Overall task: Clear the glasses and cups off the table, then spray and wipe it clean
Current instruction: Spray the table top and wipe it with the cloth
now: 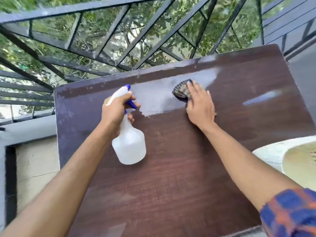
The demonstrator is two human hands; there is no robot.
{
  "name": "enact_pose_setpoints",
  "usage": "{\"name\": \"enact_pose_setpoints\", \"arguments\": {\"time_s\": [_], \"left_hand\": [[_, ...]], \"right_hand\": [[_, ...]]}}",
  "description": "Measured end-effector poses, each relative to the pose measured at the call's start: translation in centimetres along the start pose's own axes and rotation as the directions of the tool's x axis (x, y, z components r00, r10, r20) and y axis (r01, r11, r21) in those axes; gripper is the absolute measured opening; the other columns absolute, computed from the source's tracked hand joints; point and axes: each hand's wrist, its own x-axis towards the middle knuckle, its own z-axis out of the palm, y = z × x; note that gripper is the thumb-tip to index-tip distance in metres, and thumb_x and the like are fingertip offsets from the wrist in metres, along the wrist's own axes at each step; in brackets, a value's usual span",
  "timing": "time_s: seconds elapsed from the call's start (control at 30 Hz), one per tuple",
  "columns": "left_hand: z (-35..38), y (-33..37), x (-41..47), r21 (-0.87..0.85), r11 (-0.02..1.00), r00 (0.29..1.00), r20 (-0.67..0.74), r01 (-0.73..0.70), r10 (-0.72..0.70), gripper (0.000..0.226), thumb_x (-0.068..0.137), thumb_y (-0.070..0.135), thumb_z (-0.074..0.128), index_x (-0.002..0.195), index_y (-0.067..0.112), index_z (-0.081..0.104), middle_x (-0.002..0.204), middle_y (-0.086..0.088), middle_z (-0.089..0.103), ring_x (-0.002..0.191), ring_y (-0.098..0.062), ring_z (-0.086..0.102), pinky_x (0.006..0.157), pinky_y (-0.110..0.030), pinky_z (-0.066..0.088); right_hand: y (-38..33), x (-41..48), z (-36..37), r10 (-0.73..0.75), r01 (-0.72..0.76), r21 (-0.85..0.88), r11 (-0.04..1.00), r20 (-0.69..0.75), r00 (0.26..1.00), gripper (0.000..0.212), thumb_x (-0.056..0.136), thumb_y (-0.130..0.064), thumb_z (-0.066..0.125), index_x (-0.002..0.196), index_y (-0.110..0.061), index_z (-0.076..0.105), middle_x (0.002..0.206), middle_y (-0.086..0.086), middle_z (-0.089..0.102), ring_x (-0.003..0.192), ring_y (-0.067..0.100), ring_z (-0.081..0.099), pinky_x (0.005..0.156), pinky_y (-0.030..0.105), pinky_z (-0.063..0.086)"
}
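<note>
Your right sleeve [290, 214], checked in blue and orange, sits pushed up at five o'clock.

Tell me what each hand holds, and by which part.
The left hand grips the spray bottle by its neck. The right hand presses flat on the cloth, gripping nothing.

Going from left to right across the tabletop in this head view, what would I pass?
Translucent white plastic spray bottle with blue trigger → dark striped wiping cloth → pale shiny streak → white rounded object at the right edge.
</note>
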Motion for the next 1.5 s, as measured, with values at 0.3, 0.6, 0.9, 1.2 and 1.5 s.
{"name": "enact_pose_setpoints", "arguments": {"time_s": [0.3, 0.6, 0.9, 1.2, 1.5], "left_hand": [[2.3, -1.1, -0.8, 0.014, 1.0, 1.0, 0.013, 0.013, -0.013, 0.021, 0.097, 0.022, 0.061, 0.107, 0.003, 0.067, 0.094, -0.023, 0.07, 0.037, -0.014, 0.05, 0.046, -0.025, 0.035], [2.2, -0.6, -1.6, 0.04, 0.999, 0.999, 0.03, 0.019, -0.02, 0.02, 0.098, 0.025, 0.061, 0.099, 0.006, 0.067, 0.087, -0.021, 0.07, 0.036, -0.016, 0.049, 0.05, -0.028, 0.035], [0.8, 0.3, -3.0, 0.031, 0.999, 0.998, 0.062, 0.014, -0.016, 0.021, 0.097, 0.029, 0.062, 0.089, 0.01, 0.068, 0.085, -0.016, 0.071, 0.035, -0.014, 0.046, 0.053, -0.03, 0.037], [0.0, -0.6, -3.8, 0.05, 0.999, 0.998, 0.069, -0.008, 0.005, 0.02, 0.097, 0.026, 0.062, 0.095, 0.007, 0.067, 0.087, -0.02, 0.068, 0.04, -0.015, 0.052, 0.049, -0.027, 0.036], [0.8, -1.3, -4.1, 0.112, 0.994, 0.996, 0.09, -0.006, -0.004, 0.021, 0.097, 0.026, 0.062, 0.091, 0.007, 0.069, 0.079, -0.015, 0.072, 0.038, -0.019, 0.041, 0.049, -0.027, 0.038]], "right_hand": [[-6.1, -1.4, 2.1, -0.008, 0.005, 0.062, 0.998, 0.044, 0.999, 0.068, 0.092, -0.02, 0.05, 0.157, -0.018, 0.029, 0.163, 0.008, 0.029, 0.148, 0.03, 0.028, 0.12, 0.052, 0.024], [0.9, -9.9, -0.6, 0.035, -0.031, 0.031, 0.999, -0.125, 0.991, 0.061, 0.083, -0.014, 0.057, 0.142, -0.028, 0.055, 0.144, 0.001, 0.054, 0.11, 0.03, 0.051, 0.091, 0.046, 0.046], [-4.5, -4.0, -4.1, 0.26, -0.489, 0.757, 0.433, 0.414, 0.872, 0.028, 0.097, -0.006, 0.058, 0.125, -0.006, 0.065, 0.111, 0.008, 0.071, 0.094, 0.016, 0.068, 0.084, 0.023, 0.053], [-1.0, -7.1, -5.6, 0.382, -0.293, 0.398, 0.869, -0.165, 0.909, 0.03, 0.092, -0.022, 0.056, 0.118, -0.02, 0.072, 0.113, -0.002, 0.072, 0.103, 0.021, 0.066, 0.096, 0.038, 0.051], [-6.0, -7.5, 1.5, 0.117, -0.116, -0.047, 0.992, 0.013, 0.993, 0.069, 0.098, -0.043, 0.047, 0.158, -0.017, 0.024, 0.166, 0.014, 0.012, 0.153, 0.033, 0.008, 0.122, 0.05, 0.02]]}}
